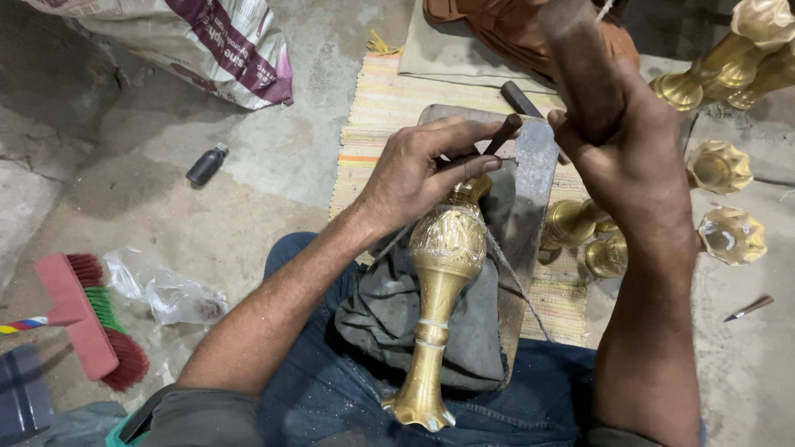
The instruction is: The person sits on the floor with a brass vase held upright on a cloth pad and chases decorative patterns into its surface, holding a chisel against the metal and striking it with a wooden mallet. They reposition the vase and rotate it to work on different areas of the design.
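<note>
- Brass vase (444, 273) lies along the person's lap on a grey cloth (389, 310), its foot near the camera and its engraved round body pointing far, toward a metal block (534, 178).
- The left hand (418, 174) rests on the far end of the vase; its thumb and fingers pinch a thin dark chisel (503, 135), which stands tilted over the neck of the vase.
- The right hand (617, 136) is raised on the right side, its fingers clenched around a thick dark handle (580, 58); the top of this tool is cut by the picture edge, so I cannot tell what kind it is.
- A cord (513, 277) runs across the cloth just beside the vase.
- More brass pieces (720, 165) stand and lie at the right, some on the striped mat (381, 108), some on the floor.
- At the left, well apart, are a red brush (87, 319), a small dark bottle (207, 164) and a printed sack (190, 41).
</note>
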Demonstrator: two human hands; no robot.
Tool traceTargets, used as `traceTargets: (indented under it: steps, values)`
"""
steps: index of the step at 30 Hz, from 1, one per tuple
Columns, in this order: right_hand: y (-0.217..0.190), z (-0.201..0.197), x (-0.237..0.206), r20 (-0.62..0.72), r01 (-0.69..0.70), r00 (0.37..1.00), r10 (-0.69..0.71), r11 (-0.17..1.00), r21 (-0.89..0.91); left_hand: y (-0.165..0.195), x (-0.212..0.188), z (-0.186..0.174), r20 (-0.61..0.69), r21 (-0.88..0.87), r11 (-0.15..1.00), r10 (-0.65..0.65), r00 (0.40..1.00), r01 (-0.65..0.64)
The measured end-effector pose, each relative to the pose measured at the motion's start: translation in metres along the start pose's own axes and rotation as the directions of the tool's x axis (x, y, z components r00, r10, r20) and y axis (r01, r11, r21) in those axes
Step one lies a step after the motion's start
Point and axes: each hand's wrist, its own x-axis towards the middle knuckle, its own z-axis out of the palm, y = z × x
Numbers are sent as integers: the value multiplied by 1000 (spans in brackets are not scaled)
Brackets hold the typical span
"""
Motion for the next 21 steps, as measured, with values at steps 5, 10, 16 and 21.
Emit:
traceTargets:
  steps: [5, 10, 16, 21]
  values:
    - [-1, 2, 2, 30, -169, 986, 166, 957, 235, -1, 1, -3, -6, 29, 999, 17, 1000, -17]
    - [-6, 0, 3, -9, -63, 998, 65, 990, 126, 0, 3, -6, 10, 59, 998, 36, 999, -37]
    - [-15, -1, 7, 13, -84, 996, 83, 975, 208, 2, 5, -10, 8, 55, 996, 68, 998, -69]
    - [-19, -2, 10, 78, -104, 991, 108, 993, -53, 3, 5, -12, 30, 35, 999, 22, 999, -23]
